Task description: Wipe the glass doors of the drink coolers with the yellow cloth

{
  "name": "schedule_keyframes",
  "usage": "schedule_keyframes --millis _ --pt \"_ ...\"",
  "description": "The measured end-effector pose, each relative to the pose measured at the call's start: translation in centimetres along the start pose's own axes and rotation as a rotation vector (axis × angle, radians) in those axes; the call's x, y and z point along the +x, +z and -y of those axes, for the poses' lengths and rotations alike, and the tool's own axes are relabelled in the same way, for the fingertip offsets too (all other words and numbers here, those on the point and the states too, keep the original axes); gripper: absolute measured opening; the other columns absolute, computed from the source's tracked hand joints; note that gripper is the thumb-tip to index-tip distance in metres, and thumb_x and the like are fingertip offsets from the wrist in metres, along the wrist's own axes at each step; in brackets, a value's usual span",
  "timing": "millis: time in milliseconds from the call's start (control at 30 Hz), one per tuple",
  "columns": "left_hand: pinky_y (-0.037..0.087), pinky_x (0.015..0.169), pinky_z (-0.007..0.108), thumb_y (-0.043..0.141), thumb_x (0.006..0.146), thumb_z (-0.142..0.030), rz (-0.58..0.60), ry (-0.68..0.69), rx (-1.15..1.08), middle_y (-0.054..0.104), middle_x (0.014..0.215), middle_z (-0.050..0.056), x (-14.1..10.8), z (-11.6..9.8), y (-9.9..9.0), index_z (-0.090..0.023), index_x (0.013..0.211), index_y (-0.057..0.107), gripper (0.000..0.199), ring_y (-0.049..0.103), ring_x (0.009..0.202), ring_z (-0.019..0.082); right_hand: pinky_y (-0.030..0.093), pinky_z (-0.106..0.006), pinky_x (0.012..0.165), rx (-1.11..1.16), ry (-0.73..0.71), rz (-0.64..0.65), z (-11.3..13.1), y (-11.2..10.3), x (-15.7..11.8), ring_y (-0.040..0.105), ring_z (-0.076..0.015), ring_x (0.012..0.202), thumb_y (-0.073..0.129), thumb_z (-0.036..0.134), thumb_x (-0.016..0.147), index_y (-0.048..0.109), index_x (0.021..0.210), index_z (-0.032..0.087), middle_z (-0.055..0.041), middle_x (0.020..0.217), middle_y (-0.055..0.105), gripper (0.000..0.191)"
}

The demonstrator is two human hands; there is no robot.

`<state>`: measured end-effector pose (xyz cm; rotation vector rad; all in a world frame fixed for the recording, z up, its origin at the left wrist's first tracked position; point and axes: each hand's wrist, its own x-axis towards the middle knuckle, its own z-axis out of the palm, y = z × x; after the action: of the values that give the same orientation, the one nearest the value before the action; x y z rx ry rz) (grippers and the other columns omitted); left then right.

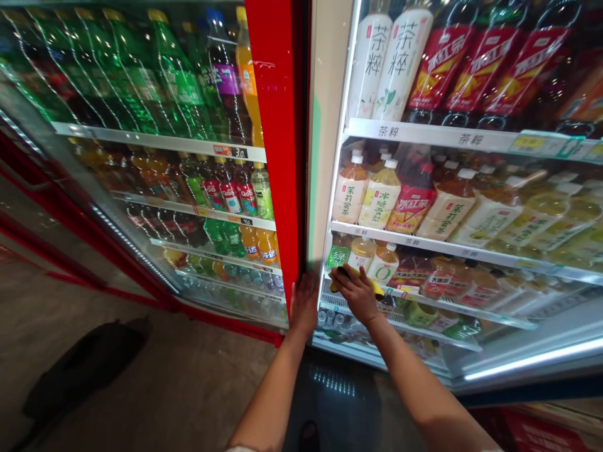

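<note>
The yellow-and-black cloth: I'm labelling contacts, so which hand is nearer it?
Right: the right hand lies on the yellow-and-black cloth, touching it. The left hand is apart from it, further left, by the red upright cooler frame.

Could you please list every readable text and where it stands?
"茶粹": white bottles and shelf strips
"冰红茶": red-labelled bottles
"茉莉花茶": cream-labelled bottles
"冰糖雪梨": pale-labelled bottle
"绿茶": green-labelled bottle
"0": white-labelled bottle
"Qoo": small bottles
"3.0": upper price tag
"4.0": lower price tag
Yellow cloth: none readable.
The rest is too small or blurred.
</note>
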<state>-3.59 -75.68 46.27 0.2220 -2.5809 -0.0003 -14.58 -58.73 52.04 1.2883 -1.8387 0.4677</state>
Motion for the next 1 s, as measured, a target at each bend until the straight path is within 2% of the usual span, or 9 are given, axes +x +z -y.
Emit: schedule_keyframes --millis 167,300,433,600,667,767,900,1000 --pt "0.031 0.125 0.051 0.044 0.083 0.003 0.004 -0.036 -0.02 0.025 0.169 0.012 -0.2 -0.8 1.5 -0.019 0.164 0.019 0.087 0.022 0.157 0.028 0.034 -0.048 0.125 -0.061 -0.026 -0.072 0.2 0.6 2.3 0.042 -0.0241 0.149 0.055 0.01 0.099 0.063 0.138 0.029 0.0006 0.149 0.058 0.044" --pt "0.03 0.126 0.051 0.041 0.084 0.003 -0.029 -0.036 -0.023 0.022 0.17 0.009 -0.6 -0.8 2.6 -0.022 0.165 0.013 0.089 0.019 0.158 0.025 0.041 -0.04 0.12 -0.091 -0.15 -0.053 -0.1 1.2 0.5 0.055 -0.0181 0.138 0.053 0.011 0.1 0.061 0.139 0.03 0.0014 0.144 0.064 0.044" --pt "0.033 0.124 0.051 0.044 0.081 0.005 -0.091 0.026 -0.024 0.026 0.169 0.012 -1.2 -0.1 3.7 -0.02 0.164 0.013 0.092 0.022 0.157 0.026 0.05 -0.037 0.108 -0.123 -0.182 -0.107 -0.8 1.4 -0.7 0.061 -0.0194 0.129 0.054 0.009 0.099 0.064 0.135 0.028 0.0017 0.135 0.071 0.042" --pt "0.035 0.123 0.054 0.044 0.087 0.002 -0.244 0.094 0.073 0.034 0.165 0.017 -1.4 1.1 6.1 -0.015 0.162 0.024 0.079 0.027 0.155 0.028 0.052 -0.035 0.101 -0.121 -0.102 -0.168 0.7 3.6 1.2 0.062 -0.0221 0.125 0.059 0.017 0.099 0.067 0.133 0.028 -0.002 0.132 0.072 0.037" --pt "0.035 0.124 0.055 0.045 0.088 -0.001 -0.285 0.115 0.108 0.036 0.164 0.018 -1.4 1.5 7.1 -0.013 0.158 0.032 0.072 0.029 0.155 0.029 0.051 -0.035 0.099 -0.129 -0.125 -0.213 1.3 4.3 1.1 0.065 -0.0222 0.119 0.059 0.019 0.099 0.069 0.129 0.029 -0.002 0.122 0.077 0.034" --pt "0.034 0.124 0.055 0.044 0.089 -0.004 -0.326 0.135 0.134 0.039 0.163 0.016 -1.3 1.9 8.1 -0.015 0.154 0.04 0.066 0.032 0.154 0.028 0.049 -0.034 0.098 -0.146 -0.179 -0.255 1.3 4.4 0.6 0.066 -0.0212 0.117 0.06 0.019 0.099 0.071 0.126 0.031 -0.0018 0.113 0.079 0.032" --pt "0.028 0.127 0.054 0.044 0.094 -0.009 -0.411 0.099 0.152 0.043 0.16 0.015 -0.8 2.2 9.1 -0.017 0.155 0.04 0.062 0.037 0.151 0.027 0.047 -0.034 0.1 -0.192 -0.184 -0.324 0.7 3.7 2.3 0.063 -0.0217 0.122 0.056 0.02 0.101 0.069 0.131 0.029 -0.004 0.12 0.077 0.033" --pt "0.021 0.129 0.052 0.043 0.095 -0.011 -0.486 0.112 0.144 0.043 0.16 0.014 -0.4 2.4 9.8 -0.017 0.159 0.035 0.064 0.037 0.152 0.025 0.047 -0.037 0.104 -0.227 -0.255 -0.345 0.9 4.1 3.9 0.061 -0.0224 0.124 0.049 0.02 0.104 0.069 0.129 0.023 -0.0051 0.123 0.075 0.032"
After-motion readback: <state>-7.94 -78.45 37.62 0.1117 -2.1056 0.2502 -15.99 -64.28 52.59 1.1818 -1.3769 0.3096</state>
